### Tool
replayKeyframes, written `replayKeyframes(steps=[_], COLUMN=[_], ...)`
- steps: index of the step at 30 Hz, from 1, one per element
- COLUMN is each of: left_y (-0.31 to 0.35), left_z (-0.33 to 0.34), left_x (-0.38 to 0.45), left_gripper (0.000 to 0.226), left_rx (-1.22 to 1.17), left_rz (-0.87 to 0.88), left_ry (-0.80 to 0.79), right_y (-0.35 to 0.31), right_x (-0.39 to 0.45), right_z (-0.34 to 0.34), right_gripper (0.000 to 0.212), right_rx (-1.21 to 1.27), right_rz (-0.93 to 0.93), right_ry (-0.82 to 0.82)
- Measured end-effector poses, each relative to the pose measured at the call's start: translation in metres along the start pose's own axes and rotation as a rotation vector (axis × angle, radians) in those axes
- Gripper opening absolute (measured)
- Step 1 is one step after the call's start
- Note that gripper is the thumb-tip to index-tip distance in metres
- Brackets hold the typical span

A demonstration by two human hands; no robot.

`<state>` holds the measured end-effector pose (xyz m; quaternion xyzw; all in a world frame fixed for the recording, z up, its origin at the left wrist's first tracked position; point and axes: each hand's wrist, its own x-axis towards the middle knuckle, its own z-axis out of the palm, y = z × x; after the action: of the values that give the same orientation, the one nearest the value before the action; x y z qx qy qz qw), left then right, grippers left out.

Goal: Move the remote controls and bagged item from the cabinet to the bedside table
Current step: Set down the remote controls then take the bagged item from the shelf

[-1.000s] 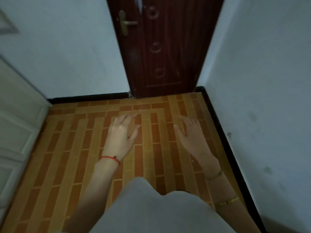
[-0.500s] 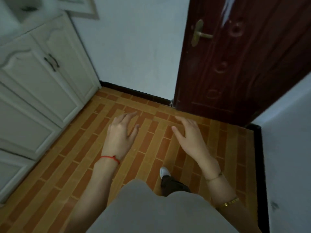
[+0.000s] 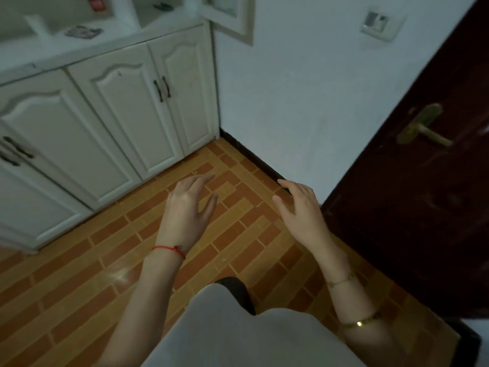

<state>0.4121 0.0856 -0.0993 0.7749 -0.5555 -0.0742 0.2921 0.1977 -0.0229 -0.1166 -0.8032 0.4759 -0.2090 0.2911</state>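
Hands hang empty before us: our left hand (image 3: pixel 186 210) and right hand (image 3: pixel 301 207) apart, fingers relaxed. Blurred, half-cropped items lie on the white cabinet (image 3: pixel 111 102) ledge; we cannot identify them.

Cabinet (image 3: pixel 111 107) stands left, door (image 3: pixel 423 181) right, wall (image 3: pixel 291 88) between; bagged item (image 3: pixel 83 31) lies on cabinet top; left hand (image 3: pixel 189 210) and right hand (image 3: pixel 301 210) hover side by side above floor (image 3: pixel 79 274).

The view has been swung leftward: the white cabinet (image 3: pixel 113 109) is now seen in full, its countertop (image 3: pixel 79 46) included. The dark door (image 3: pixel 423 181) has been shifted to the right edge. A wall switch (image 3: pixel 381 22) has been brought into view.
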Motion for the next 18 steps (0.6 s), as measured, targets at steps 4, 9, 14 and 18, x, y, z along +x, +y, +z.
replayKeyframes(steps=[4, 9, 14, 18], left_y=[-0.015, -0.041, -0.073, -0.096], left_z=[0.008, 0.021, 0.014, 0.001], left_x=[0.039, 0.113, 0.208, 0.285], left_gripper=[0.041, 0.041, 0.040, 0.038], left_rx=[0.014, 0.013, 0.029, 0.048], left_rz=[-0.076, -0.112, -0.125, -0.109], left_ry=[0.032, 0.054, 0.120, 0.156], right_y=[0.003, 0.010, -0.010, -0.038], right_x=[0.059, 0.150, 0.262, 0.348], right_z=[0.015, 0.037, 0.050, 0.058], right_gripper=[0.046, 0.046, 0.045, 0.043], right_rx=[0.007, -0.009, 0.026, 0.038], right_rz=[-0.036, -0.076, -0.136, -0.186], right_ry=[-0.065, -0.106, -0.112, -0.074])
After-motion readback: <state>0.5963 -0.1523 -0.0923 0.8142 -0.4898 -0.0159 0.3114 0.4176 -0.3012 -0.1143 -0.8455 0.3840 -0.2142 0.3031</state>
